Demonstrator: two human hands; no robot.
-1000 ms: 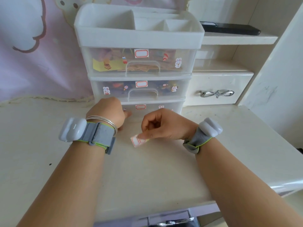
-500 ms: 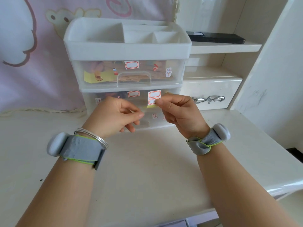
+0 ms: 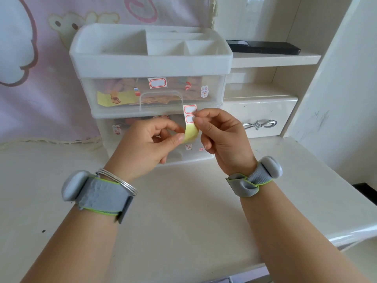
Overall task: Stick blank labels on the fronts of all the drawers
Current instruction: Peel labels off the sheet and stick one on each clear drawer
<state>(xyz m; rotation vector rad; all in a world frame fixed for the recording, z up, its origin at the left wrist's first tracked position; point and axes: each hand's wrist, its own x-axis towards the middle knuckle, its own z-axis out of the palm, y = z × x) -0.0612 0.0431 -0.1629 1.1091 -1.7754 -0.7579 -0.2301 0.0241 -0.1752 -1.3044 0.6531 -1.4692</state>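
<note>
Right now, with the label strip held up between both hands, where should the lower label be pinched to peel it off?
Pinch the lower label at its right edge, coming from the right with the right hand. The yellow backing curls away below it toward the left hand, so that edge probably lifts first.

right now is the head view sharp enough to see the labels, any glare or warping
Head view: even daylight, soft shadows; the label strip pinched between the left hand and right hand is sharp, red borders readable. Glossy glare on the desk edge. Wide-angle warping bows the shelf and the forearms.
</note>
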